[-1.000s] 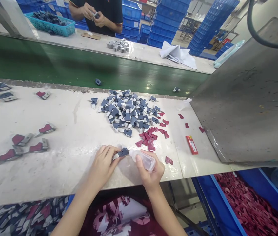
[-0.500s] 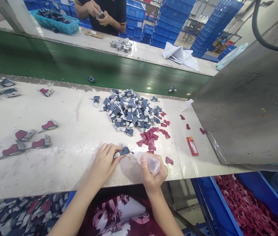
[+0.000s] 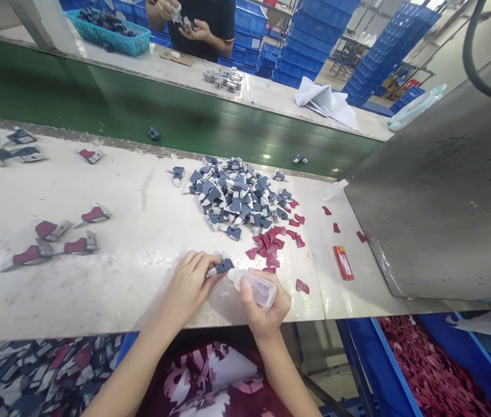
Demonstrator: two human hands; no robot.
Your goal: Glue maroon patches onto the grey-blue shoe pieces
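Between the fingertips of my left hand [image 3: 193, 278] is a small dark-blue and grey plastic part [image 3: 224, 266], held just over the white table [image 3: 124, 289]. My right hand [image 3: 267, 310] is closed around a clear squeeze bottle [image 3: 257, 288], tilted so that its nozzle meets the right end of the part. Whether any liquid comes out is too small to see. Beyond my hands lies a heap of similar blue and grey parts [image 3: 237, 194]. Flat dark-red pieces [image 3: 271, 240] are scattered at its near right side.
Parts with red inlays [image 3: 78, 246] lie at the left. A red lighter [image 3: 343, 262] rests near a metal housing [image 3: 440, 191]. Behind runs a green conveyor [image 3: 211, 124] with a few parts on it. Across it, a co-worker's hands [image 3: 197, 29] hold small items. Blue bins [image 3: 395, 362] stand below.
The bottle's nozzle has moved left onto the blue part, where a small gap showed before. On the conveyor, loose parts have shifted left. The co-worker's hands have moved apart.
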